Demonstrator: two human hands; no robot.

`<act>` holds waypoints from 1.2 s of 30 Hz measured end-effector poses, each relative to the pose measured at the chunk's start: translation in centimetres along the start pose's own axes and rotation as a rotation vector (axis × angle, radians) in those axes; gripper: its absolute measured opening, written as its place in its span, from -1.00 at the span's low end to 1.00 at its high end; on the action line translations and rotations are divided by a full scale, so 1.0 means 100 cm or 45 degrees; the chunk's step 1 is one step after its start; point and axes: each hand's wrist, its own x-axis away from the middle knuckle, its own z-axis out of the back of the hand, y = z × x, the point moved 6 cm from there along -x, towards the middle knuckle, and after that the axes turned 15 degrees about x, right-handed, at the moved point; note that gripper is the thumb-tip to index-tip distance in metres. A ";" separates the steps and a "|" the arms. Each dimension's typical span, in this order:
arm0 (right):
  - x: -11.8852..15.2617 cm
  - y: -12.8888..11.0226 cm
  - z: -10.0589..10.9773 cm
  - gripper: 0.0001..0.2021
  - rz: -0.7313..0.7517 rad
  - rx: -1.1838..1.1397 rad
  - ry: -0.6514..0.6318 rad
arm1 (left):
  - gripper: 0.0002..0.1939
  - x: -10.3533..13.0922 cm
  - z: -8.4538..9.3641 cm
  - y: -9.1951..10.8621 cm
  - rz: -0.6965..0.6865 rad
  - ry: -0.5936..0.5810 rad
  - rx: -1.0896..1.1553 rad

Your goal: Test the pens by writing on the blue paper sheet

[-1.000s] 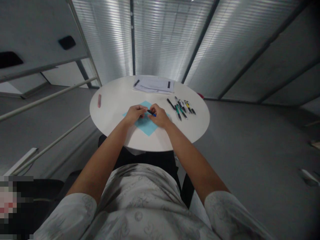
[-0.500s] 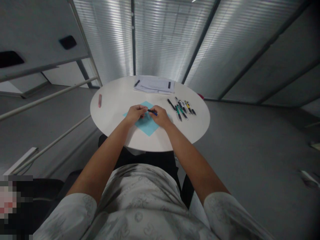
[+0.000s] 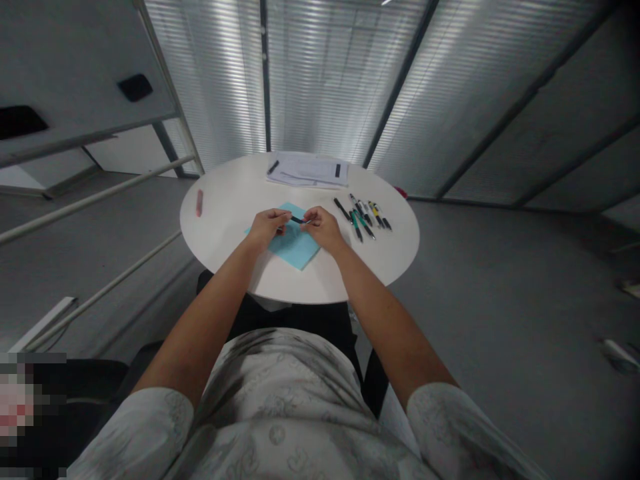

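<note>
Over a light-blue sheet of paper (image 3: 299, 253), a dark pen (image 3: 297, 219) spans the gap between my two hands. My left hand (image 3: 269, 229) is closed in a pinch on its left end. At the other end, the fingertips of my right hand (image 3: 324, 229) are closed around the pen and hide part of it. Both hands are just above the paper, whose left and right corners they partly cover.
Several pens (image 3: 367, 215), some green, yellow or black, lie on the right of the round white table (image 3: 230, 180). A stack of papers (image 3: 307, 169) with a black pen (image 3: 273, 167) is at the back. A pinkish-red stick-like item (image 3: 199, 203) lies far left.
My right hand's fingers have shifted on the pen, and the blue part seen before is now mostly covered. My left hand keeps its pinch, moved very slightly left. The paper has turned slightly.
</note>
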 end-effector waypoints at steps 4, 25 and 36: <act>0.000 -0.003 0.000 -0.82 -0.038 -0.119 -0.044 | -0.77 0.000 0.001 0.002 -0.002 0.023 0.014; 0.002 -0.005 0.003 -0.83 -0.004 -0.159 -0.059 | -0.76 0.003 -0.002 0.005 -0.028 0.005 0.036; 0.006 -0.005 -0.002 -0.76 -0.115 -0.145 -0.089 | -0.76 0.001 0.002 0.003 -0.018 0.007 0.072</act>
